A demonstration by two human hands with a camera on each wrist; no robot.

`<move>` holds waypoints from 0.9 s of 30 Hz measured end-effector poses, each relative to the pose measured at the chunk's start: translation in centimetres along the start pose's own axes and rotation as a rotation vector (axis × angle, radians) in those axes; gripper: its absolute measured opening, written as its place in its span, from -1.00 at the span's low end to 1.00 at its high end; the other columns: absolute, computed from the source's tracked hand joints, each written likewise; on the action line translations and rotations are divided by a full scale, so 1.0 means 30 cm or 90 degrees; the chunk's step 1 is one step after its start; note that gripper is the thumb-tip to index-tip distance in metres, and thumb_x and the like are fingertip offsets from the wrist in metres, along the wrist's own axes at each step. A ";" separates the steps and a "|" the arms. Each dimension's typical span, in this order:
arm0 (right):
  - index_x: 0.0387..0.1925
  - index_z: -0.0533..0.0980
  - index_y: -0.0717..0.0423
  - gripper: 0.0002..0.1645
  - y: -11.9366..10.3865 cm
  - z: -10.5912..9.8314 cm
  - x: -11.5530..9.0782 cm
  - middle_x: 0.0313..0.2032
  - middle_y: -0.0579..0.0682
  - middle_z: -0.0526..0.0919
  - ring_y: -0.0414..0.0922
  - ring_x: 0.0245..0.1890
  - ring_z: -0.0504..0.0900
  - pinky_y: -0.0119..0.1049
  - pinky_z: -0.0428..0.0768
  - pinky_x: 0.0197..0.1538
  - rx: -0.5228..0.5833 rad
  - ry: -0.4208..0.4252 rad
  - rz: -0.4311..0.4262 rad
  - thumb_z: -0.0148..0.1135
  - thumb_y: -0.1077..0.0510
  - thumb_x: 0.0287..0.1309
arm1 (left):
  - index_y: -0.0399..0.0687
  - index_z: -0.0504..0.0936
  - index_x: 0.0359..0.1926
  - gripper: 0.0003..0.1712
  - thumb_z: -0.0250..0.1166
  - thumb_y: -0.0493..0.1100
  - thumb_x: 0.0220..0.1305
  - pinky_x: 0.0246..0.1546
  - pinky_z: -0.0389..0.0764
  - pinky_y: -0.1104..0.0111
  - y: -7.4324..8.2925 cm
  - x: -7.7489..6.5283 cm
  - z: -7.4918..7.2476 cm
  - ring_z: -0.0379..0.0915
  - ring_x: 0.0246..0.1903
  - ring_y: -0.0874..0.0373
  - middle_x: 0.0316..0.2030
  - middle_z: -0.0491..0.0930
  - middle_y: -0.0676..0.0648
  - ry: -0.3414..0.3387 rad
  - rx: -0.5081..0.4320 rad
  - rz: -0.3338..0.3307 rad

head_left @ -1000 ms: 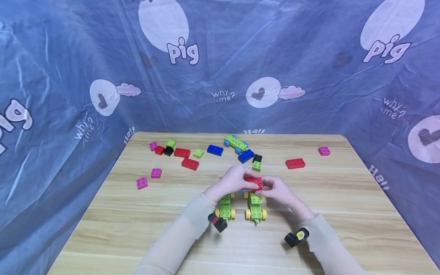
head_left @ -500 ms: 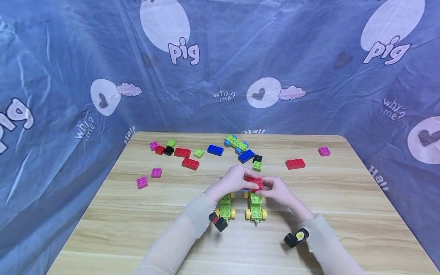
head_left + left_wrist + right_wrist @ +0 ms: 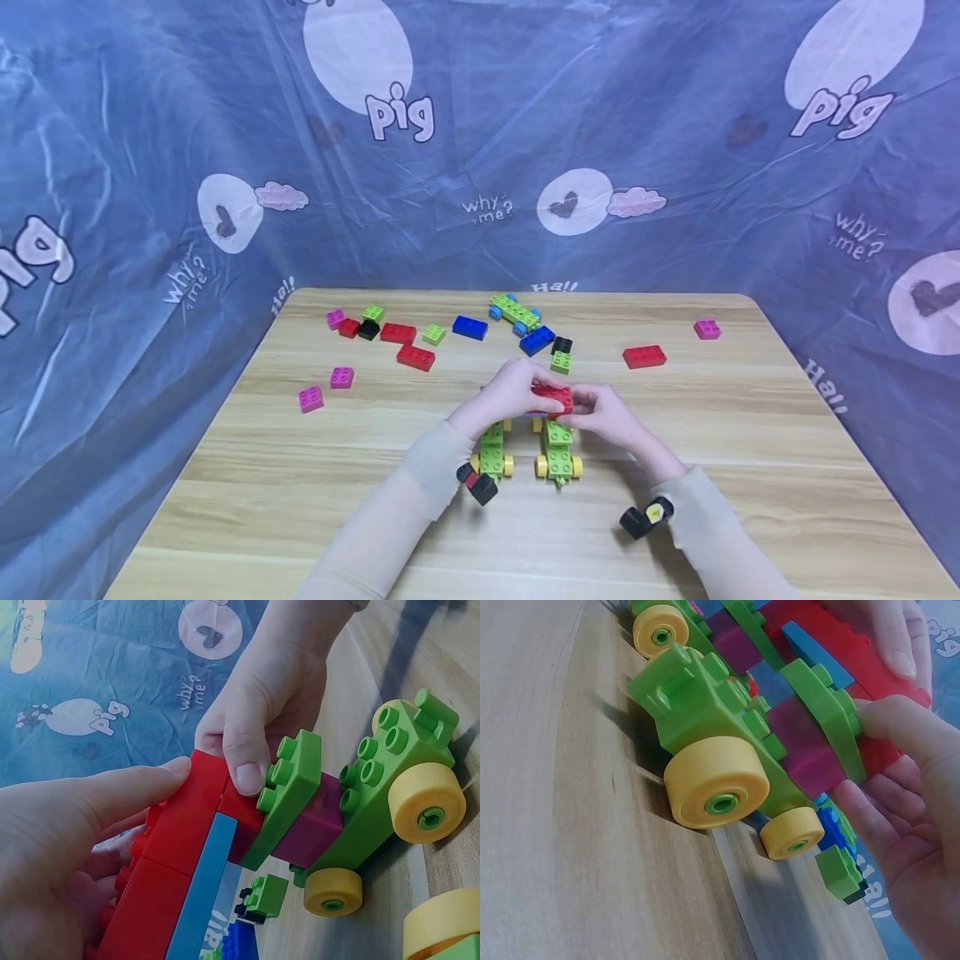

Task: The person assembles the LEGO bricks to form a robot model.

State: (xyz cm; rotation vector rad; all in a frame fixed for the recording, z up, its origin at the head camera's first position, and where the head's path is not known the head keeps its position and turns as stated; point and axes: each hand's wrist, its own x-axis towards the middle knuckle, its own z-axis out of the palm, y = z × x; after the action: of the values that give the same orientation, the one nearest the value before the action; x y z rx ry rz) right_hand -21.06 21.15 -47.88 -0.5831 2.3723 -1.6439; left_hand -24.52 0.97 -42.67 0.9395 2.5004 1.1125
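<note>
Midway along the tabletop, two green bases on yellow wheels stand side by side, each carrying a purple brick and a green plate. Red bricks with a blue plate under them reach across above both bases. The left hand's grip is closed on the red bricks; the right hand's grip pinches their right end, thumb beside the green plate. Beyond the hands lie loose blue bricks and a green car with blue wheels.
</note>
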 end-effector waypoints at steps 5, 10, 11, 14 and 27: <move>0.05 0.48 0.47 -0.51 0.001 0.001 0.003 -0.07 0.35 0.64 -0.38 -0.17 0.66 -0.48 0.59 -0.04 -0.001 -0.004 0.001 0.32 0.29 0.09 | -0.03 0.72 -0.04 -0.63 0.46 -0.09 0.09 -0.26 0.52 0.57 -0.003 -0.001 -0.001 0.54 -0.21 0.30 -0.09 0.69 0.00 -0.001 -0.003 0.009; 0.04 0.48 0.47 -0.51 0.000 -0.001 0.003 -0.08 0.34 0.65 -0.34 -0.17 0.68 -0.48 0.59 -0.05 -0.001 -0.002 -0.002 0.33 0.29 0.09 | -0.02 0.72 -0.04 -0.63 0.45 -0.08 0.10 -0.24 0.48 0.55 -0.001 -0.001 -0.003 0.49 -0.20 0.29 -0.11 0.68 0.02 -0.001 0.014 0.024; 0.04 0.48 0.48 -0.51 0.000 -0.002 0.003 -0.08 0.34 0.65 -0.33 -0.17 0.68 -0.47 0.60 -0.05 -0.001 -0.001 -0.003 0.33 0.29 0.09 | -0.01 0.72 -0.03 -0.63 0.45 -0.08 0.10 -0.24 0.47 0.55 -0.001 0.000 -0.003 0.48 -0.20 0.29 -0.12 0.68 0.03 -0.001 0.018 0.027; 0.02 0.49 0.47 -0.52 0.003 -0.003 0.003 -0.10 0.32 0.66 -0.31 -0.18 0.69 -0.48 0.60 -0.06 -0.006 0.005 -0.005 0.34 0.29 0.08 | -0.01 0.72 -0.03 -0.63 0.45 -0.07 0.10 -0.24 0.47 0.55 0.001 -0.001 -0.004 0.46 -0.20 0.30 -0.12 0.67 0.04 0.000 0.025 0.029; 0.04 0.47 0.48 -0.53 0.003 0.003 -0.005 -0.04 0.38 0.61 -0.37 -0.16 0.66 -0.47 0.60 -0.05 0.014 -0.006 0.003 0.31 0.30 0.11 | -0.03 0.72 -0.04 -0.61 0.47 -0.08 0.07 -0.24 0.50 0.57 0.019 -0.005 -0.003 0.56 -0.19 0.28 -0.08 0.69 0.00 -0.003 0.026 -0.004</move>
State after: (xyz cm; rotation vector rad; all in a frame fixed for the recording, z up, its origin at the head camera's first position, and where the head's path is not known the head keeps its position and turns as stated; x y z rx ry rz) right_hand -20.92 21.16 -47.99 -0.5805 2.3436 -1.6591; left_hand -24.18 1.10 -42.21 0.9437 2.5292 1.0595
